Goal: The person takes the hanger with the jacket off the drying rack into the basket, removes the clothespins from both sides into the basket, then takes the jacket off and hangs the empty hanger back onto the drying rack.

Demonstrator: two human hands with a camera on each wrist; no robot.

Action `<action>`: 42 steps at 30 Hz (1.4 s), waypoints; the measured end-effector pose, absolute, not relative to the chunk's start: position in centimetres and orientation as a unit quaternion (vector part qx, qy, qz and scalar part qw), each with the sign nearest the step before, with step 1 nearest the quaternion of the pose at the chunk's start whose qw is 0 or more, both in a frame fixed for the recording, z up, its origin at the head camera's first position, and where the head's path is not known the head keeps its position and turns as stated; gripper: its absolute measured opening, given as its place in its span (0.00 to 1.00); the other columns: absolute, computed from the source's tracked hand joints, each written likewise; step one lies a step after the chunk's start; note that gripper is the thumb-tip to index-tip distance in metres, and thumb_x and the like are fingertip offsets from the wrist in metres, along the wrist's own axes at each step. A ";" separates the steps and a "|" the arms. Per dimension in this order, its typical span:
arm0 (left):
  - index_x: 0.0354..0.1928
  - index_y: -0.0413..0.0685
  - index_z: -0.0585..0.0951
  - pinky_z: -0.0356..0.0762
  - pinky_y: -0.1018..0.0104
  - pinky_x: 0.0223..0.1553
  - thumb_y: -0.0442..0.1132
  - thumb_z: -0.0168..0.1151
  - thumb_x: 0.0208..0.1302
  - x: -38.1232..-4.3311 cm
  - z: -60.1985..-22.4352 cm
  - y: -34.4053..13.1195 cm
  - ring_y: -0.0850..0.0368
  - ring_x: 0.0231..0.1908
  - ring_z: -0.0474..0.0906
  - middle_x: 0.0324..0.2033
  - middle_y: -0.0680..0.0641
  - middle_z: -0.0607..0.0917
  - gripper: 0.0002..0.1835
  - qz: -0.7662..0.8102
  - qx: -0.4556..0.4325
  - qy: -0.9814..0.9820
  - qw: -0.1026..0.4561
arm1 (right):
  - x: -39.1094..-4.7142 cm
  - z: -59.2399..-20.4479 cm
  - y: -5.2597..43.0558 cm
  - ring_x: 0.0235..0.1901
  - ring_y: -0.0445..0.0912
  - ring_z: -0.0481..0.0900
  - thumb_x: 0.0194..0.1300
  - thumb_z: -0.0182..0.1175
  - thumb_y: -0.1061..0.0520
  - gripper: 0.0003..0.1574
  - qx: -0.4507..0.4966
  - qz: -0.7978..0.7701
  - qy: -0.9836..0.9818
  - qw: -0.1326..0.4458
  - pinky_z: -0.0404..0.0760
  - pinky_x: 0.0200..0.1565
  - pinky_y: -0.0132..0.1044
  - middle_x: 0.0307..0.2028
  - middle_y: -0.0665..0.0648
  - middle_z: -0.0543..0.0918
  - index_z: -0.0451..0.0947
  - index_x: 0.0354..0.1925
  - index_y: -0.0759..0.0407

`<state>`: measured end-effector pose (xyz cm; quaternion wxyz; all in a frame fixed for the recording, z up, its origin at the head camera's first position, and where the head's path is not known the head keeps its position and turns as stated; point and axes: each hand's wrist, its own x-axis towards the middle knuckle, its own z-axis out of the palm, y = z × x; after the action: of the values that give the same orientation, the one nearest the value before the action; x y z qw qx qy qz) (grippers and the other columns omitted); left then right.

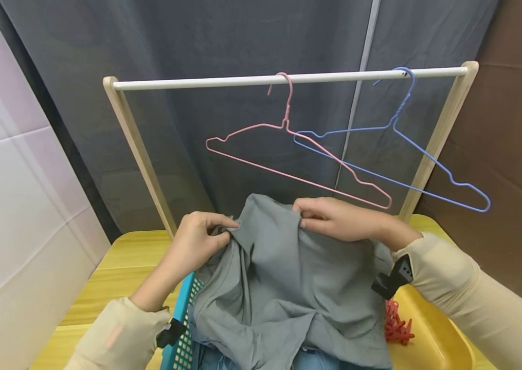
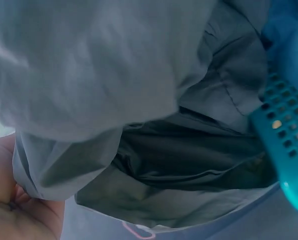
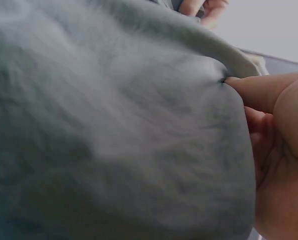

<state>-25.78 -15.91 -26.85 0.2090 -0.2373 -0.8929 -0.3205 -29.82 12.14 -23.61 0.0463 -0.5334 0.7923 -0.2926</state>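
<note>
A grey cloth garment (image 1: 279,267) hangs bunched between both hands, its lower part draped over the blue basket (image 1: 184,313). My left hand (image 1: 196,237) pinches its upper left edge between thumb and fingers. On the other side my right hand (image 1: 335,217) pinches the upper right edge. In the left wrist view, folds of the garment (image 2: 89,65) part around a dark opening beside the basket wall (image 2: 274,145). The right wrist view has the thumb pressing the cloth (image 3: 164,115) against the fingers. Folds hide the garment's exact kind.
Behind the hands, a pink hanger (image 1: 298,177) and a blue hanger (image 1: 427,192) hang from a white rail (image 1: 196,82) on wooden posts. Blue clothing (image 1: 311,359) lies in the basket. A yellow tray (image 1: 436,334) holds red pegs (image 1: 397,329) at right, on a yellow table (image 1: 117,277).
</note>
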 end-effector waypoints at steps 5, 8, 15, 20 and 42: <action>0.35 0.46 0.87 0.57 0.69 0.14 0.24 0.59 0.50 -25.3 -25.5 -15.5 0.62 0.09 0.54 0.24 0.49 0.83 0.14 -0.317 -0.232 -0.890 0.231 | -29.3 -21.9 10.3 0.28 0.40 0.68 0.68 0.46 0.65 0.06 -0.544 -0.288 0.787 0.036 0.68 0.33 0.35 0.25 0.48 0.73 0.68 0.38 0.56; 0.35 0.47 0.87 0.56 0.69 0.14 0.24 0.58 0.51 -25.0 -24.4 -15.4 0.60 0.09 0.55 0.11 0.52 0.73 0.14 -0.316 -0.230 -0.886 0.247 | -29.1 -21.0 9.4 0.28 0.41 0.68 0.68 0.47 0.65 0.05 -0.548 -0.287 0.785 0.023 0.67 0.34 0.35 0.23 0.48 0.72 0.69 0.37 0.56; 0.33 0.47 0.87 0.53 0.68 0.14 0.23 0.58 0.50 -24.8 -21.2 -15.1 0.60 0.10 0.54 0.07 0.53 0.64 0.15 -0.334 -0.240 -0.860 0.303 | -28.6 -18.6 7.9 0.28 0.41 0.68 0.67 0.48 0.66 0.04 -0.555 -0.301 0.775 -0.020 0.68 0.34 0.36 0.22 0.48 0.71 0.69 0.37 0.59; 0.33 0.46 0.87 0.51 0.70 0.13 0.22 0.57 0.50 -25.0 -18.5 -14.3 0.62 0.10 0.53 0.08 0.50 0.69 0.15 -0.360 -0.249 -0.829 0.348 | -28.1 -16.4 7.3 0.26 0.42 0.67 0.67 0.48 0.66 0.03 -0.544 -0.327 0.769 -0.071 0.66 0.33 0.36 0.22 0.51 0.68 0.68 0.37 0.61; 0.29 0.52 0.85 0.72 0.71 0.29 0.21 0.57 0.53 -22.6 -26.9 -15.4 0.60 0.32 0.76 0.36 0.52 0.84 0.16 -0.337 -0.394 -0.848 0.113 | -24.5 -26.2 10.4 0.34 0.40 0.69 0.70 0.46 0.59 0.03 -0.582 -0.330 0.739 0.080 0.69 0.36 0.34 0.32 0.47 0.68 0.67 0.37 0.54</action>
<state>-22.63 -15.38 -26.87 0.1127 -0.3939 -0.8478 -0.3366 -24.49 10.40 -26.22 0.0797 -0.5817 0.7389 -0.3305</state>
